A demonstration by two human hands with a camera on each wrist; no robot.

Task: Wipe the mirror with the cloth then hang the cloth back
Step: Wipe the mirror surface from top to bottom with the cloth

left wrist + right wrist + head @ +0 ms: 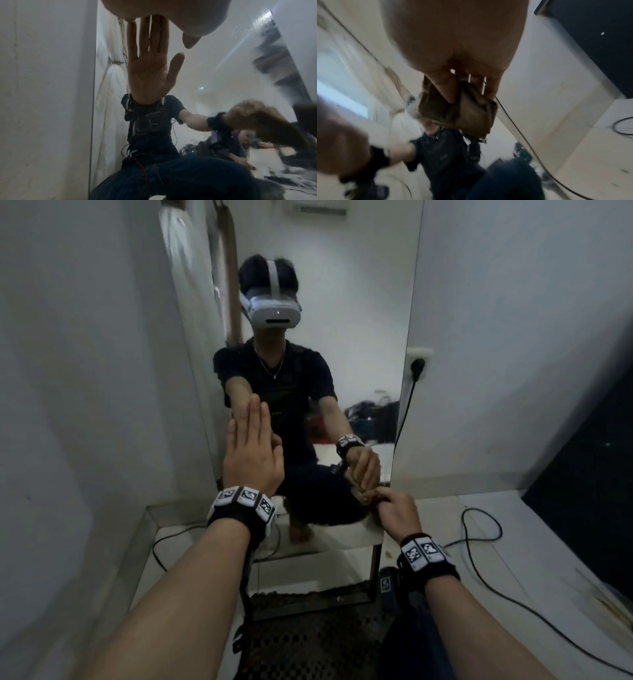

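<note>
Fingers straight and together, the left hand (pixel 252 453) lay flat against the mirror (pixel 359 337), on the left part of the glass and about halfway up; in the left wrist view its palm met its own reflection fingertip to fingertip. The right hand (pixel 399 513) was lower and further right, near the bottom right corner of the mirror, with its fingers and thumb curled round a bunched brown cloth (pixel 462 109). The cloth (pixel 359 494) was pressed to the glass there, just showing between the hand and its reflection. In the right wrist view the thumb lay over the front of the folded cloth and the fingers wrapped behind it; that picture was blurred.

The mirror leaned upright against a white wall (pixel 85 354), its lower edge near the pale floor (pixel 479 542). To its right a black plug sat in a wall socket (pixel 418 364), and a black cable (pixel 486 542) ran down from it and looped across the floor. A dark perforated mat (pixel 308 638) lay on the near floor below the mirror. Both wrists wore black bands with white patterned tags (pixel 244 498)
</note>
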